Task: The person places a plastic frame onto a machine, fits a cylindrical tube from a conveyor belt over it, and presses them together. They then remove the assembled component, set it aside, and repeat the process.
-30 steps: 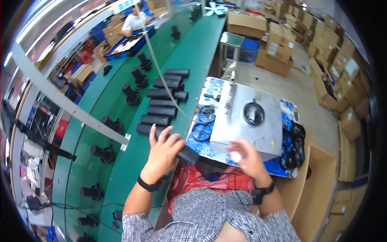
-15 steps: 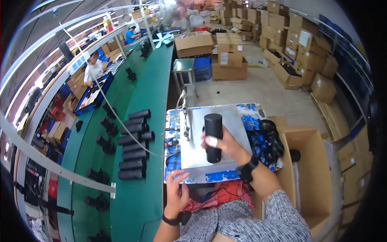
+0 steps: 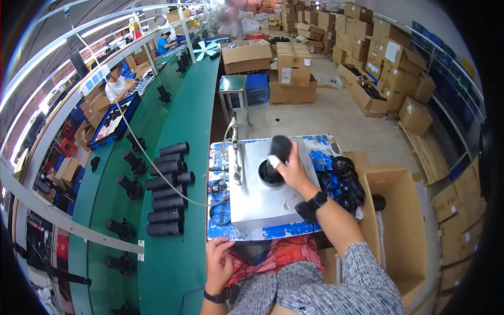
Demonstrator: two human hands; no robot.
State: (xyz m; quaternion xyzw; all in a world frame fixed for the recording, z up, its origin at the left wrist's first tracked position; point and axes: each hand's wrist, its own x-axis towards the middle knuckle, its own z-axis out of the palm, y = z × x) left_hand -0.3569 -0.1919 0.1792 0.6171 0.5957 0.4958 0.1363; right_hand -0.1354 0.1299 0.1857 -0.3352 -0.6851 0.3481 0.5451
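Note:
My right hand [image 3: 292,170] is closed around a black cylindrical tube [image 3: 281,147], which tilts above a metal plate [image 3: 252,202]. Just below the tube, a round black ring-shaped part [image 3: 270,173] sits on the plate, partly covered by my hand. My left hand [image 3: 218,263] is at the near left corner of the workbench, fingers loosely bent and apart, holding nothing. A small metal fixture with a lever [image 3: 235,157] stands along the plate's left side.
Several black tubes [image 3: 167,197] lie on the green bench at left. Black round parts [image 3: 344,181] are piled right of the plate, beside an open cardboard box [image 3: 401,231]. A thin hose [image 3: 157,170] crosses the bench. Two people work farther off at left.
The tube has gone from upright to tilted and moved toward the far side with my right hand, baring the round black part. My left hand has dropped slightly down and left.

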